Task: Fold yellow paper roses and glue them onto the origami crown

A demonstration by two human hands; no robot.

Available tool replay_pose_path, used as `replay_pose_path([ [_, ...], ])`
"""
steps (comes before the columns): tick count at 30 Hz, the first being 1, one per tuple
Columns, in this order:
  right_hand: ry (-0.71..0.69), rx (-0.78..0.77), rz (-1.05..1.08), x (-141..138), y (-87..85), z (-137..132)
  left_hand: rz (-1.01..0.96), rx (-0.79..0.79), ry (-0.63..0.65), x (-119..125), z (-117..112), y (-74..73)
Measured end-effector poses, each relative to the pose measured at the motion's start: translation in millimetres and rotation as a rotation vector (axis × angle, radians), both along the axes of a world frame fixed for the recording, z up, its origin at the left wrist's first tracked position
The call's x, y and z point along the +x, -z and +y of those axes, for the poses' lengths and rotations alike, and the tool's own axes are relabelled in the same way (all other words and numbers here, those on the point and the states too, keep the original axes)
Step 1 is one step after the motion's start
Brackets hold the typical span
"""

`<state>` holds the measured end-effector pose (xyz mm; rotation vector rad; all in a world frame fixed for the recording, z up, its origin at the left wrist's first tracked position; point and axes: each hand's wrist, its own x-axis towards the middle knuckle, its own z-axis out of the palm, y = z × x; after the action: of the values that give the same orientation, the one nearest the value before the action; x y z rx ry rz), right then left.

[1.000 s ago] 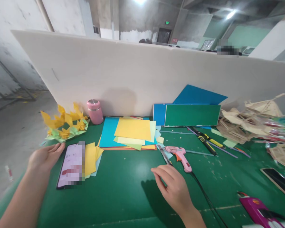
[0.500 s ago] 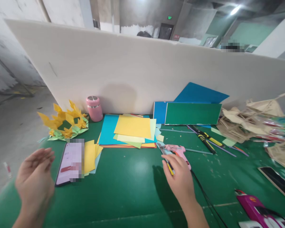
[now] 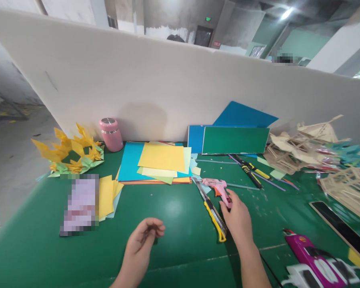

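Note:
My right hand (image 3: 238, 218) reaches over the green table (image 3: 174, 240) and closes its fingers round the handle of a pink glue gun (image 3: 216, 185), whose nozzle points left. A yellow and black utility knife (image 3: 213, 213) lies just left of that hand, touching its edge. My left hand (image 3: 144, 244) hovers low over the table near the front, its fingers curled in with the thumb against the forefinger; I see nothing in it.
A phone (image 3: 79, 204) lies on yellow sheets (image 3: 106, 195) at the left, a coloured paper stack (image 3: 159, 164) and pink cup (image 3: 111, 135) behind. Paper flowers (image 3: 69, 154) sit far left. Wooden models (image 3: 303, 148), a magenta glue gun (image 3: 306, 256) and a dark slab (image 3: 339, 228) crowd the right.
My left hand has swung from beside the phone to the front middle and curled up. My right hand has moved forward past the knife onto the glue gun's handle. The view has tilted down.

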<state>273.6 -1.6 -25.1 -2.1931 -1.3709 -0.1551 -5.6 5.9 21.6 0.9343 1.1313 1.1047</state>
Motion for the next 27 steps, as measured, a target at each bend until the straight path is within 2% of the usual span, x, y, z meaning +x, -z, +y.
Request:
replay_pose_path([
  [5,0.114,0.014,0.116,5,-2.6,-3,-0.039,-0.035,0.031,13,-4,9.5],
  [11,0.205,0.082,0.089,15,-0.5,4,-0.037,-0.057,0.054,11,-4,18.7],
  [20,0.185,0.111,0.026,19,4.2,15,-0.033,-0.03,0.073,11,-4,18.7],
  [27,0.16,0.143,-0.001,21,4.4,20,-0.026,0.039,0.082,10,-7,40.1],
])
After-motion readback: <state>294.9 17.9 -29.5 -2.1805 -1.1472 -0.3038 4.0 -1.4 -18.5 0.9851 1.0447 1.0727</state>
